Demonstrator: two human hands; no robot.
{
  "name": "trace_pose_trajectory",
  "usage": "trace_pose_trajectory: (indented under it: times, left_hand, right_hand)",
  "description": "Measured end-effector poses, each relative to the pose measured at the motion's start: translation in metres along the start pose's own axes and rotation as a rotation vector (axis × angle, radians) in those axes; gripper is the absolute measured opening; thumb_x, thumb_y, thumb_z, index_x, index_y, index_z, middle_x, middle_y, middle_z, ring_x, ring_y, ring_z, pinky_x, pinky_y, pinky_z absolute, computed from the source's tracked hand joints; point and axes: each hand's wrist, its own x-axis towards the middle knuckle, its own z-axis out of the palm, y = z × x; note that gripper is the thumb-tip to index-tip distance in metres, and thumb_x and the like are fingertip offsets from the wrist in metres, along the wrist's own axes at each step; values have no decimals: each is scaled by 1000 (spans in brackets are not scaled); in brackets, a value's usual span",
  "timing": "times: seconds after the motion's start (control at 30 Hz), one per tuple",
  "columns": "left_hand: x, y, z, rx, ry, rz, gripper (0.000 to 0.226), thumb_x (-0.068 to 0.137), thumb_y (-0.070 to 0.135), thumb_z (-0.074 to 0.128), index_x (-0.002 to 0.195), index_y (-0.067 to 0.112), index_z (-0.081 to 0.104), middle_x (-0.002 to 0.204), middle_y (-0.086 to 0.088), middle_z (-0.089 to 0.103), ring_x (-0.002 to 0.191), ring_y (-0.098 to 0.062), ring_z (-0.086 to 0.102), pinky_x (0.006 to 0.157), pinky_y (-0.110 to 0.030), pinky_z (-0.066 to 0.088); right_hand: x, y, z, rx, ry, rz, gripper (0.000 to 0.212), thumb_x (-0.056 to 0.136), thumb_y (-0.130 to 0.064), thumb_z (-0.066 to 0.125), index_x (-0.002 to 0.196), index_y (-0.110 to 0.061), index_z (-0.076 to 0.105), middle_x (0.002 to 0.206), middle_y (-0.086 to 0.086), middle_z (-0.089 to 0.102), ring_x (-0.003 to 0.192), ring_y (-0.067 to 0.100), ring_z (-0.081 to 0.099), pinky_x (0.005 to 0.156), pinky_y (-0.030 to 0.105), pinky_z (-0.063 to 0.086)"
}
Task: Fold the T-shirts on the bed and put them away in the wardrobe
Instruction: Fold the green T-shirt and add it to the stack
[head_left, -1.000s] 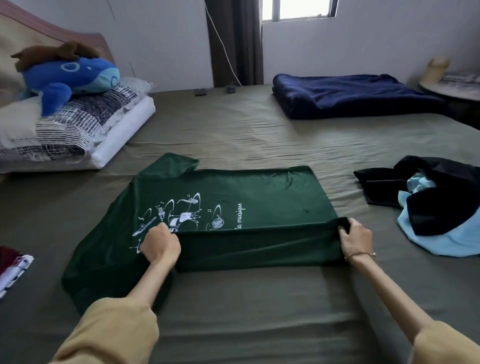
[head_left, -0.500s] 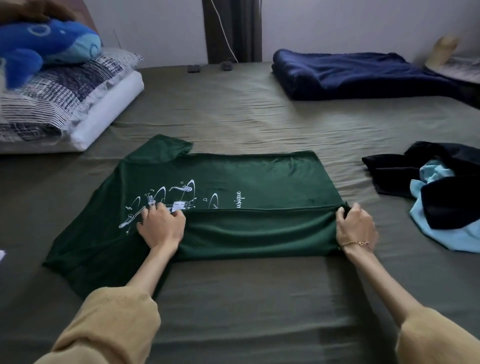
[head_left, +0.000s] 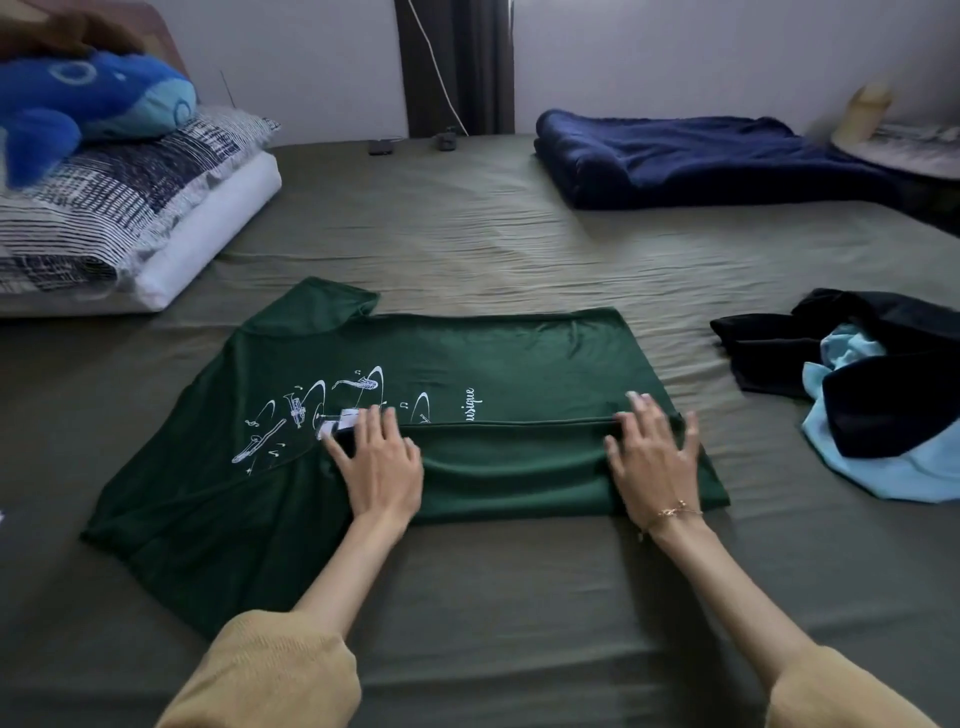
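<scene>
Hands, two of them, lie flat with fingers spread and straight on one dark green T-shirt (head_left: 498, 374), which is spread across the near middle of the olive-sheeted bed (head_left: 467, 223). The left hand (head_left: 382, 470) presses beside the shirt's white print of musical instruments and script lettering; the right hand (head_left: 655, 460) presses near the shirt's right edge. The shirt's near side is folded over, forming a long straight crease between the hands. Right of the shirt lies one heap of black and light blue clothing (head_left: 872, 384). Beyond the shirt lies one navy blanket (head_left: 701, 156). To the shirt's far left, two stacked pillows (head_left: 156, 208) carry one blue plush toy (head_left: 88, 104).
</scene>
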Motion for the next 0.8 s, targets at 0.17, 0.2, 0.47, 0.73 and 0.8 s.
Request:
trace_pose_trajectory:
  times: [0.17, 0.2, 0.47, 0.73, 0.8]
  left_hand:
    - [-2, 2, 3, -45, -279, 41, 52, 103, 38, 16, 152, 26, 2, 159, 3, -9, 145, -8, -11, 114, -52, -8]
    - [-1, 0, 1, -26, -301, 38, 53, 103, 40, 15, 152, 26, -2, 159, 2, -11, 145, -9, -13, 113, -52, -9]
    - [-9, -13, -30, -119, -30, 198, 46, 94, 10, 40, 140, 11, 41, 142, 0, 43, 132, -14, 38, 106, -28, 32]
    - [1, -107, -68, -278, -14, -57, 32, 83, -2, 41, 97, 15, 65, 102, 3, 66, 101, -18, 58, 78, -29, 44]
    - [-3, -142, -73, -261, -24, -109, 32, 83, -2, 41, 95, 15, 66, 99, 3, 66, 100, -18, 58, 80, -31, 45]
  right_hand:
    - [-7, 1, 1, 35, -429, -16, 62, 98, -52, 17, 150, -27, -7, 157, -5, -15, 143, 7, -15, 114, 45, -13]
    - [-6, 1, 0, 15, -451, -17, 64, 98, -54, 17, 149, -27, -9, 157, -5, -16, 143, 8, -16, 114, 46, -13]
    - [-16, -57, -1, 91, -408, -307, 86, 74, -59, -9, 151, -25, 10, 158, -6, -10, 145, 7, -6, 110, 55, -13]
    - [-32, -179, -5, 351, -246, -766, 55, 52, -13, 76, 106, -19, 65, 119, 0, 63, 94, 15, 66, 73, 28, 54]
    - [-37, -210, -6, 380, -318, -909, 54, 60, -12, 71, 113, -18, 62, 124, 2, 58, 102, 19, 63, 74, 30, 52]
